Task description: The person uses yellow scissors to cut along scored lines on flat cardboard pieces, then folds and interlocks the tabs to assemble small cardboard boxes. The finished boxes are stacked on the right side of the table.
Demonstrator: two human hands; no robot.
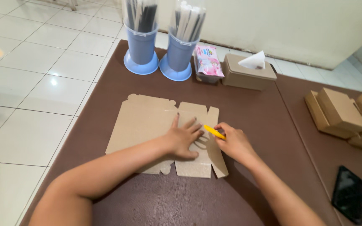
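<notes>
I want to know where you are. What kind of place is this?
Probably a small food shop or eatery where boxes get packed. A flat cardboard box lies on a brown table, folded boxes wait at the side, and two blue holders and a tissue box stand at the back.

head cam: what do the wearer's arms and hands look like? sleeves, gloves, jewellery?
Both forearms are bare as far as the frame shows: no sleeves in view. Left hand and right hand are ungloved, with no visible rings, watch or bracelets. Left fingernails look dark, possibly polished.
</notes>
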